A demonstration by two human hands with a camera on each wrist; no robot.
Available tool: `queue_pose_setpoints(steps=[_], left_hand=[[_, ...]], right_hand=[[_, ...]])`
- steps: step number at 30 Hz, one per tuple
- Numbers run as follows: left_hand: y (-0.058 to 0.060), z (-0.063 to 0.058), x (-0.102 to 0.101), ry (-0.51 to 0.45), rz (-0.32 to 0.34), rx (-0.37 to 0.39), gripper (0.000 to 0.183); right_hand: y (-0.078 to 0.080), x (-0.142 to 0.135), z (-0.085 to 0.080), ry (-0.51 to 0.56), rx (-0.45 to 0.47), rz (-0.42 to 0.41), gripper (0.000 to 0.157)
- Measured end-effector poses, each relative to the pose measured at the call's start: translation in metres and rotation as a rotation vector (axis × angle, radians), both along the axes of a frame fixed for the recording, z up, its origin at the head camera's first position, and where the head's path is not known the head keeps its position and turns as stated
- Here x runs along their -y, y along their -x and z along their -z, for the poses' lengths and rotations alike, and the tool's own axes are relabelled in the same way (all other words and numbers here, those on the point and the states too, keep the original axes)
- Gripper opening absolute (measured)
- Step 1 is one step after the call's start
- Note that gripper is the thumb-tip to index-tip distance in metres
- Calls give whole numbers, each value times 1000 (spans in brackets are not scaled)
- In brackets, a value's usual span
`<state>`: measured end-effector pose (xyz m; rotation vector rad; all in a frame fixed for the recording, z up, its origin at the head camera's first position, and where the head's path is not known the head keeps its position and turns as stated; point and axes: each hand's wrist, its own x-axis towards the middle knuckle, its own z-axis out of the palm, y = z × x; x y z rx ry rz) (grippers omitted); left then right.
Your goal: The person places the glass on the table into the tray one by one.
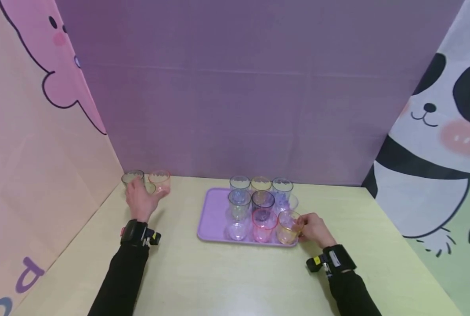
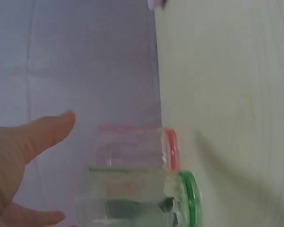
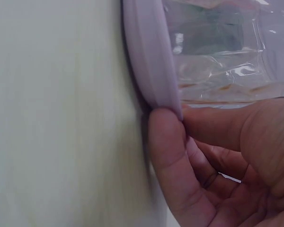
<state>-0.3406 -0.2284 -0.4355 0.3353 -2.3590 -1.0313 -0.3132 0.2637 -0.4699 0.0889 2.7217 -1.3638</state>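
Note:
At the back left of the table, my left hand point(image 1: 141, 201) has its thumb spread wide from the fingers. It is just above a green-rimmed glass point(image 2: 137, 198), which it partly hides in the head view. Beside that glass are a red-rimmed glass point(image 1: 160, 179) and a dark-rimmed glass point(image 1: 133, 174). My right hand point(image 1: 313, 229) pinches the edge of the purple tray point(image 3: 154, 52) at its front right corner, thumb above and a finger at the outer side. The thumb lies close to a yellow-rimmed glass point(image 1: 288, 228) on the tray.
Several more glasses stand on the tray, among them a pink-rimmed glass point(image 1: 263, 230) and a dark-rimmed one point(image 1: 263, 198). The tray's left part point(image 1: 213, 215) is bare. A purple backdrop point(image 1: 239, 109) rises behind the table, with printed panels at both sides.

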Motion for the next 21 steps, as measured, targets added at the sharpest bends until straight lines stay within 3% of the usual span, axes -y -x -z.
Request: queue_pose_setpoints(steps=[3,10,15,21], left_hand=[[1,3,7,20,7,57,96],[5,13,20,-55,48,134,94],[10,20,29,-113,65,133,98],[8,20,33,-115,46,127,87]], right_hand=[[0,0,-1,-5,2,10,4],[2,1,0,-8,12,10,5],[2,1,0,-3,2,9,5],[2,0,1,-13,-6,5,5]])
